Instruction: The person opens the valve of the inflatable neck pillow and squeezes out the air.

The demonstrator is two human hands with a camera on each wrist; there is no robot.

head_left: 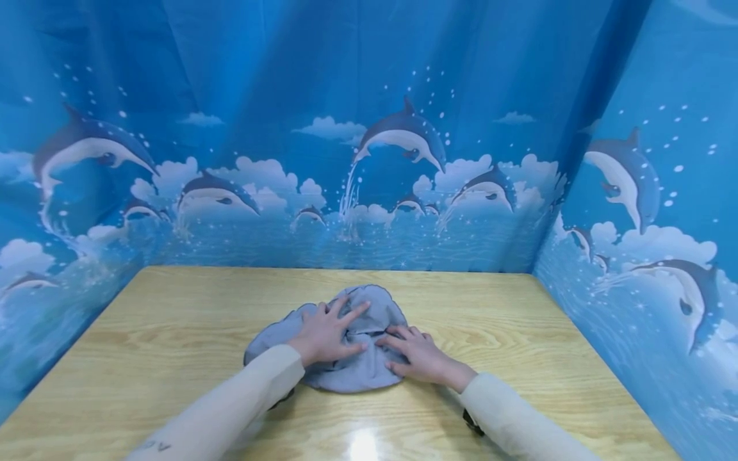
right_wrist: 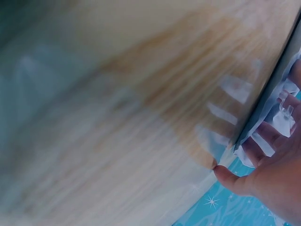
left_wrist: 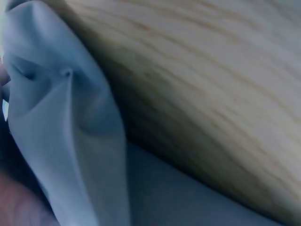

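Observation:
A soft grey cloth piece with rounded lobes and a thin dark edging lies crumpled on the wooden table. On its upper left part rests my left hand, fingers spread wide over the folds. My right hand touches the right side of the cloth with its fingers spread. A raised fold of the cloth fills the left of the left wrist view, where only a blurred bit of hand shows. In the right wrist view the right hand reaches along the cloth's edge, beside a small clear plastic piece.
The wood-grain table extends around the cloth on all sides. Blue curtains printed with dolphins and clouds hang behind the table's far edge and along both sides. A bright light reflection lies near the table's front.

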